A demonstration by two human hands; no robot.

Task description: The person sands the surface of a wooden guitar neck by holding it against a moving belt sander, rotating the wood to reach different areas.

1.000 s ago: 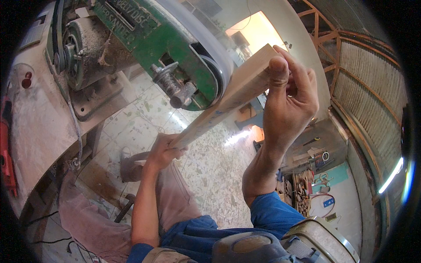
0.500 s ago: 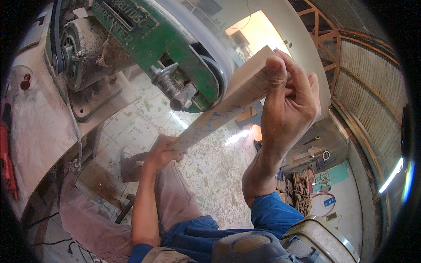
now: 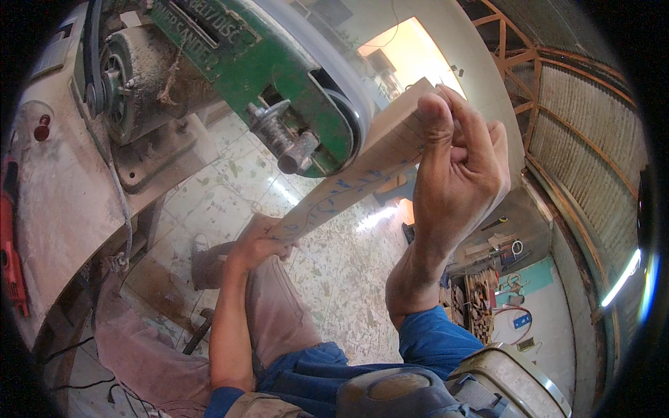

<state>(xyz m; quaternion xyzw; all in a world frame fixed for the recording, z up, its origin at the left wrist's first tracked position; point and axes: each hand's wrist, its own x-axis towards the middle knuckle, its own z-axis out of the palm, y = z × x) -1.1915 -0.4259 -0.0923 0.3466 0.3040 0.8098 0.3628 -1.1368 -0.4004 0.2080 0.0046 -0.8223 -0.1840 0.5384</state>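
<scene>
A long pale wooden board (image 3: 341, 194) with blue pen marks runs slantwise between my hands. My left hand (image 3: 261, 244) is closed round its lower end, in front of my leg. At its upper end my right hand (image 3: 463, 143) grips it with thumb and fingers. The board's far edge lies against the curved end of the grey sanding belt (image 3: 364, 104) on a green belt sander (image 3: 279, 76); whether they touch all along cannot be seen. A metal knob (image 3: 282, 136) sticks out from the sander's side, close above the board.
A dusty motor (image 3: 150, 80) and drive belt stand on the workbench (image 3: 70, 188) at left. A red power tool (image 3: 10, 244) lies at the bench's left edge. Cables hang below it. Stacked wood pieces (image 3: 479, 296) stand at the right, beyond my right arm.
The sander appears slightly shifted in the picture relative to the board. Both hands keep their grip, with the board almost in the same place.
</scene>
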